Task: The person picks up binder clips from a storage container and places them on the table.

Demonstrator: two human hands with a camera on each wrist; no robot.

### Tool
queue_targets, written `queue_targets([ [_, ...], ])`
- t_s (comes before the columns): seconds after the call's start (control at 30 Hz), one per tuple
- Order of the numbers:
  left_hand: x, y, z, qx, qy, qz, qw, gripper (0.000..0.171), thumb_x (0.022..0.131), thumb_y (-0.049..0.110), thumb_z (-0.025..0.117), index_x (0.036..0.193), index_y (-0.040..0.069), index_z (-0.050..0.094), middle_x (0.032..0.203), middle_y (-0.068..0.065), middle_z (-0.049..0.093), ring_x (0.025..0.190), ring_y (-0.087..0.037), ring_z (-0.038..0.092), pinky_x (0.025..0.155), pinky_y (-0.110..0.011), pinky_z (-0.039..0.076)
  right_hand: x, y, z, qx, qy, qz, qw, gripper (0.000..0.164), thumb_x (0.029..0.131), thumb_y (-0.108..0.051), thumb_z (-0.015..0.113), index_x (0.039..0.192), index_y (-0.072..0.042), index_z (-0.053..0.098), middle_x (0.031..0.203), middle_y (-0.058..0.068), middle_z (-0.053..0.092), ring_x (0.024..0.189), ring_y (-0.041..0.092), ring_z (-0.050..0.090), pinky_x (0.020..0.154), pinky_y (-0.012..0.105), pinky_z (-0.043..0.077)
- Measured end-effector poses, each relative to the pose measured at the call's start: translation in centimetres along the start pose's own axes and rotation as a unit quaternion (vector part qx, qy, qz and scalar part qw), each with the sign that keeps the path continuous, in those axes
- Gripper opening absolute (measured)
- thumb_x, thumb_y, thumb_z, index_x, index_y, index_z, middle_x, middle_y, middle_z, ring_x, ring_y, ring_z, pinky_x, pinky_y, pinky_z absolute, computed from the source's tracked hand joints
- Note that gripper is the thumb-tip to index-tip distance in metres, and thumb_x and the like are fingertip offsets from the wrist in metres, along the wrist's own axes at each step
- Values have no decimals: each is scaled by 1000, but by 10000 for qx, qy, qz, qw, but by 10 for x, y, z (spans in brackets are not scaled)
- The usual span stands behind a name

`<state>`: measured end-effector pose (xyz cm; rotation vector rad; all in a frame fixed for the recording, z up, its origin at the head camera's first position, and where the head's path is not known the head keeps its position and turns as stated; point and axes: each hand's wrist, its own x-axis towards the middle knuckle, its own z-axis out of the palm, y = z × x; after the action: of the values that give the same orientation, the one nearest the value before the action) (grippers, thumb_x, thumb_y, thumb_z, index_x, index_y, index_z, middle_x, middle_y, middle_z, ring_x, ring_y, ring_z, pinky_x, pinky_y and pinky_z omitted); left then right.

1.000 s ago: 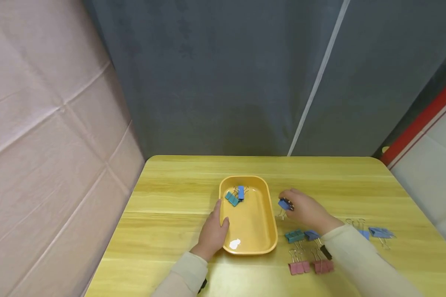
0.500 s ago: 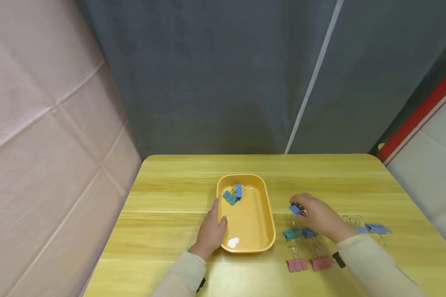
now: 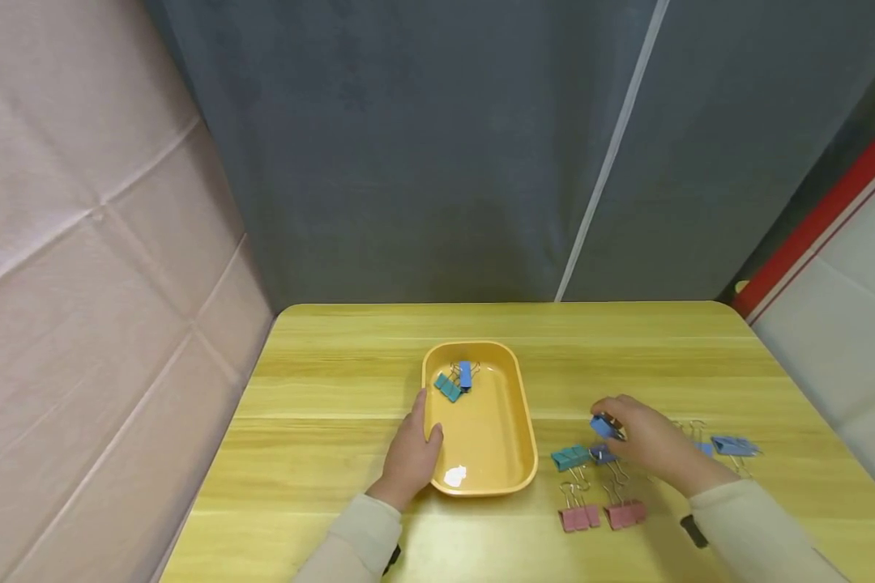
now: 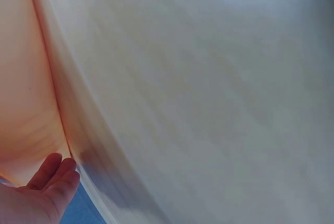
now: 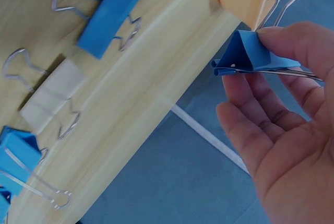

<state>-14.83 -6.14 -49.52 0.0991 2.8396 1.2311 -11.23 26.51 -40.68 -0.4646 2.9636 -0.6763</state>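
My right hand (image 3: 649, 441) pinches a blue binder clip (image 5: 250, 51) between thumb and fingers, its wire handles sticking out. In the head view that clip hangs right of the yellow tray (image 3: 481, 486), above the clips on the table. My left hand (image 3: 410, 461) holds the tray's left side, thumb over the rim and fingers along the outer wall. Inside the tray, a teal binder clip (image 3: 448, 387) and a blue binder clip (image 3: 466, 376) lie touching at the far left. Below the right hand are a teal clip (image 3: 570, 458) and a dark blue clip (image 3: 603, 454).
Two pink binder clips (image 3: 625, 515) lie nearest the front. Another blue clip (image 3: 734, 446) lies to the right, beside one partly hidden by the hand. A pale clip (image 5: 52, 96) shows in the right wrist view. A dark curtain (image 3: 423, 162) hangs behind the table (image 3: 321, 356).
My right hand has moved right and slightly towards me, away from the tray, still pinching the blue clip. The left hand stays on the tray. The head view has shifted slightly.
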Motion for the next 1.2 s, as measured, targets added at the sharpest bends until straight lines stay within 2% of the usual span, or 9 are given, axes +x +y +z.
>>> queue_targets([
  [0.4,1,0,-1,16,-21,51,10000,62,93,28,45,145,18,14,135,-19,40,119,-36,42,96,-49,37,-21,18,0,-152,-82,206,9996,40,71,-2,71,108,-2,57,98,6,58,84,22,58,68,36,52],
  [0.57,1,0,-2,-10,-20,43,10000,62,93,29,45,145,18,13,135,-19,39,120,-36,41,97,-49,35,-29,24,1,-165,-18,152,9997,40,69,-2,72,106,-1,58,96,7,60,81,21,58,68,37,52],
  [0.77,3,-1,-1,-50,-34,70,10000,62,93,28,45,145,18,13,137,-18,38,121,-35,40,98,-49,35,-39,35,5,-380,-48,63,9992,38,68,-5,74,103,-3,60,92,2,61,76,15,57,65,31,51],
  [1.0,4,-3,-1,-23,-8,94,10000,62,93,28,45,145,17,14,137,-17,39,121,-34,40,98,-48,35,-47,47,12,-30,-261,213,9994,37,67,0,72,102,-1,60,92,3,61,77,16,57,65,31,52],
  [1.2,4,-3,-1,-15,-36,31,10000,62,93,28,45,145,18,13,135,-19,40,120,-36,41,97,-49,36,-50,57,19,-157,-228,142,9995,34,67,-1,72,99,-3,61,89,0,60,75,15,57,63,29,51],
])
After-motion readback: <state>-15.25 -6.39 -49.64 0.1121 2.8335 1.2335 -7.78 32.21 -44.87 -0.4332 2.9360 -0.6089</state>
